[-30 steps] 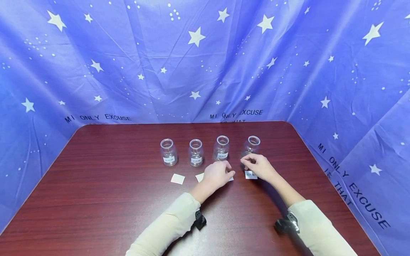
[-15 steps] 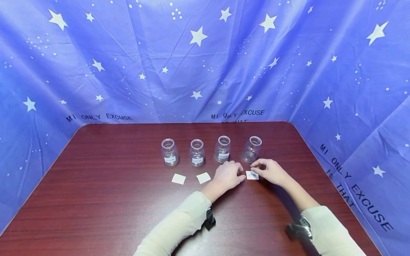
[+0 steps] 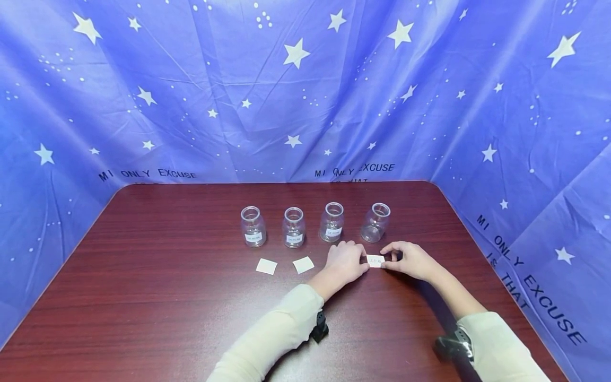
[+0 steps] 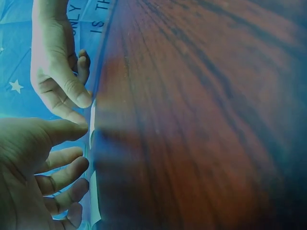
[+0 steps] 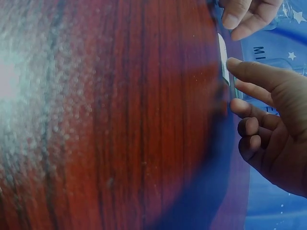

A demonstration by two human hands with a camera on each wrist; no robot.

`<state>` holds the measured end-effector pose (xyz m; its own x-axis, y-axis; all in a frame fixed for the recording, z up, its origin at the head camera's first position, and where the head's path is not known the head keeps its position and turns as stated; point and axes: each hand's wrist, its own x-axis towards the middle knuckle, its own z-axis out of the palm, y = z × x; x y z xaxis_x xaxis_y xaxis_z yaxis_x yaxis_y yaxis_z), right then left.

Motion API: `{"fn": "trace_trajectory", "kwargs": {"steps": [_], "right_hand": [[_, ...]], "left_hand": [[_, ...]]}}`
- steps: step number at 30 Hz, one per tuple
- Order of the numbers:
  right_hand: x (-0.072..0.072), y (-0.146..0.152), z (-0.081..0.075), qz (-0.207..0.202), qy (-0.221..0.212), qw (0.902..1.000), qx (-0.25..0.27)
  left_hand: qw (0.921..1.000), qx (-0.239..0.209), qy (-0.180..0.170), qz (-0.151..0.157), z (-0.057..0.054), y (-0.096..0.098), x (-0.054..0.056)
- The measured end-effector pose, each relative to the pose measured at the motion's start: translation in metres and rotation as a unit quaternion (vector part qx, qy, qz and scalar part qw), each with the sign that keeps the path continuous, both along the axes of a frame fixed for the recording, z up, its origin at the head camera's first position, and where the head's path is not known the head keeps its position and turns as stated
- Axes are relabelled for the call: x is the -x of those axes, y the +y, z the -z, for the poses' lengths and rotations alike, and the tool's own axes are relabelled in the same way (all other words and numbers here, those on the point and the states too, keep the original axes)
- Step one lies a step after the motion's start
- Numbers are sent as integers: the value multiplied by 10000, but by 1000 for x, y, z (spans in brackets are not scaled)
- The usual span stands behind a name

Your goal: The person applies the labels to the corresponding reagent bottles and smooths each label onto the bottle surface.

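Observation:
A small white printed label (image 3: 375,261) lies on the table between my two hands. At its left edge my left hand (image 3: 345,262) rests low, thumb and fingers loosely bent and spaced apart in the left wrist view. On the other side my right hand (image 3: 414,260) has its thumb and index finger at the label's right edge, holding it there. In the right wrist view the thumb (image 5: 249,68) meets the pale edge of the paper. Behind the hands stands a clear glass jar (image 3: 374,223) with no label showing on its front.
Three more clear jars, a left one (image 3: 253,227), a middle one (image 3: 293,228) and another (image 3: 331,223), bear white labels. Two white paper pieces, one (image 3: 266,266) and another (image 3: 303,265), lie in front of them. A blue star curtain (image 3: 267,106) surrounds the dark wooden table (image 3: 143,297).
My left hand has slid right, uncovering a white paper piece, to the printed label's left edge. My right hand has drawn back from the rightmost jar to the label's right edge.

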<state>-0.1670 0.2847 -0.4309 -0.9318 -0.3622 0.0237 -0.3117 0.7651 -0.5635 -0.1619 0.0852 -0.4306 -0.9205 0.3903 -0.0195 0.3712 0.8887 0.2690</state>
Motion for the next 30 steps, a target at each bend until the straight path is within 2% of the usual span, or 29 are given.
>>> {"fn": "trace_trajectory", "kwargs": {"steps": [5,14,23,30], "right_hand": [[-2,0,-1,-42,-119,9999,-35],[-2,-2,-1,-22,-160,9999,-44],[-2,-2,-1,-141,-115,9998,99],[-2,-2,1,-194,-161,9995,208]], "left_hand": [[9998,152,-100,-55,2,4,0],[9991,432,-33,-6,1,7,1],[9991,430,23,-31,1,9,3],[9990,440,-86,-19,1,9,3]]}}
